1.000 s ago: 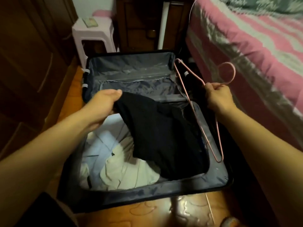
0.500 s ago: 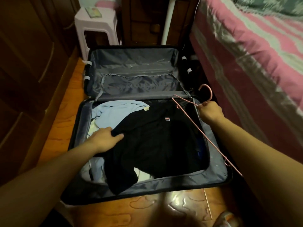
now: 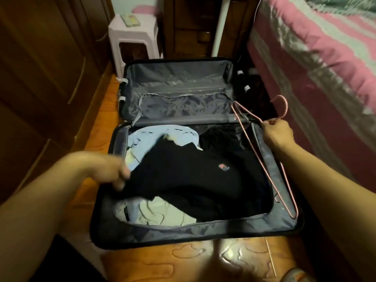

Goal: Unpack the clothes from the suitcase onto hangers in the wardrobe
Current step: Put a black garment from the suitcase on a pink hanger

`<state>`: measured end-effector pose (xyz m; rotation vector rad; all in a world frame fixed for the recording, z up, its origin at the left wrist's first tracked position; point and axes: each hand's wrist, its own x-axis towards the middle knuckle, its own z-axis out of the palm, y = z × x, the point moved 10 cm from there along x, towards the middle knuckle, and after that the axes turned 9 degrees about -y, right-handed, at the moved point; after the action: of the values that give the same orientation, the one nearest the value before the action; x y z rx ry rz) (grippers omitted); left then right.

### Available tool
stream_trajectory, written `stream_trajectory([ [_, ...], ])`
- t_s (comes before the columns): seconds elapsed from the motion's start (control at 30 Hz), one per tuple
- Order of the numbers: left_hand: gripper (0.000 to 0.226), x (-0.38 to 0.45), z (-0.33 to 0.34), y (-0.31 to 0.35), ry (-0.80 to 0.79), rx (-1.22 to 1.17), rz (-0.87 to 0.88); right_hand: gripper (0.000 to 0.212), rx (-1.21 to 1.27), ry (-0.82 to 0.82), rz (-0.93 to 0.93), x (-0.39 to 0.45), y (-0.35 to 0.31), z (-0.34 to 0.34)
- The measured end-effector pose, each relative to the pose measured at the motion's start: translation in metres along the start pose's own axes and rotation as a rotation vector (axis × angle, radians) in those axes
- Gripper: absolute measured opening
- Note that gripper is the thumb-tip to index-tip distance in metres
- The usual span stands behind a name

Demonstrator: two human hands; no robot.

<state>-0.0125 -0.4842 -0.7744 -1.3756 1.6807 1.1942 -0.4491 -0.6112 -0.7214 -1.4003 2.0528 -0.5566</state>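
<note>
Left hand (image 3: pixel 114 169) (blurred) grips a black shirt (image 3: pixel 193 180), its small chest logo (image 3: pixel 223 167) unreadable, in the open suitcase (image 3: pixel 183 233); right hand (image 3: pixel 277 133) grasps a pink hanger (image 3: pixel 264 159).

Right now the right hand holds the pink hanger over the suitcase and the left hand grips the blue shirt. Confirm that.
One thing is wrong. The left hand grips the black shirt, not the blue shirt, which lies beyond it in the suitcase. The rest stands: the right hand holds the pink hanger over the suitcase. The head view shows this, though the left hand is blurred.
</note>
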Motion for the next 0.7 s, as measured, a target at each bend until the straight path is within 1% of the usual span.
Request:
stream_trajectory([
  [0.03, 0.023, 0.010, 0.027, -0.007, -0.200, 0.171, -0.134, 0.026, -0.012, -0.026, 0.010, 0.000, -0.002, 0.005],
  [0.07, 0.033, 0.018, 0.042, -0.012, -0.286, 0.244, -0.220, 0.026, -0.027, -0.050, 0.016, 0.002, -0.004, 0.010],
  [0.1, 0.037, 0.025, 0.043, -0.013, -0.273, 0.233, -0.273, 0.026, -0.045, -0.070, 0.023, 0.003, -0.006, 0.014],
  [0.13, 0.035, 0.036, 0.030, -0.013, -0.122, 0.203, -0.264, 0.027, -0.056, -0.082, 0.027, 0.004, -0.008, 0.019],
  [0.17, 0.031, 0.042, 0.009, -0.010, 0.084, 0.154, -0.241, 0.027, -0.064, -0.094, 0.028, 0.002, -0.012, 0.023],
  [0.2, 0.027, 0.046, -0.013, -0.014, 0.310, 0.041, -0.214, 0.027, -0.076, -0.104, 0.019, 0.001, -0.016, 0.027],
  [0.23, 0.024, 0.047, -0.026, -0.017, 0.489, -0.134, -0.163, 0.026, -0.095, -0.109, 0.001, 0.000, -0.021, 0.032],
  [0.27, 0.023, 0.049, -0.029, -0.017, 0.596, -0.292, -0.101, 0.026, -0.106, -0.105, -0.022, 0.001, -0.026, 0.036],
  [0.3, 0.024, 0.056, -0.027, -0.015, 0.627, -0.374, -0.056, 0.027, -0.102, -0.098, -0.046, 0.000, -0.032, 0.038],
  [0.37, 0.028, 0.074, -0.015, -0.004, 0.552, -0.373, -0.009, 0.026, -0.064, -0.101, -0.104, -0.002, -0.046, 0.042],
  [0.43, 0.033, 0.085, -0.005, 0.001, 0.465, -0.375, -0.009, 0.025, -0.010, -0.137, -0.166, -0.004, -0.060, 0.049],
  [0.5, 0.032, 0.083, -0.005, -0.002, 0.454, -0.342, -0.059, 0.028, 0.084, -0.241, -0.235, -0.012, -0.077, 0.064],
  [0.57, 0.023, 0.076, -0.006, 0.000, 0.483, -0.200, -0.118, 0.036, 0.181, -0.369, -0.275, -0.023, -0.091, 0.081],
  [0.6, 0.019, 0.072, -0.008, 0.005, 0.523, -0.174, -0.103, 0.040, 0.201, -0.423, -0.283, -0.027, -0.098, 0.089],
  [0.63, 0.017, 0.068, -0.012, 0.012, 0.574, -0.188, -0.055, 0.043, 0.209, -0.471, -0.291, -0.032, -0.104, 0.095],
  [0.7, 0.014, 0.056, -0.018, 0.021, 0.629, -0.384, 0.063, 0.044, 0.188, -0.548, -0.318, -0.039, -0.118, 0.107],
])
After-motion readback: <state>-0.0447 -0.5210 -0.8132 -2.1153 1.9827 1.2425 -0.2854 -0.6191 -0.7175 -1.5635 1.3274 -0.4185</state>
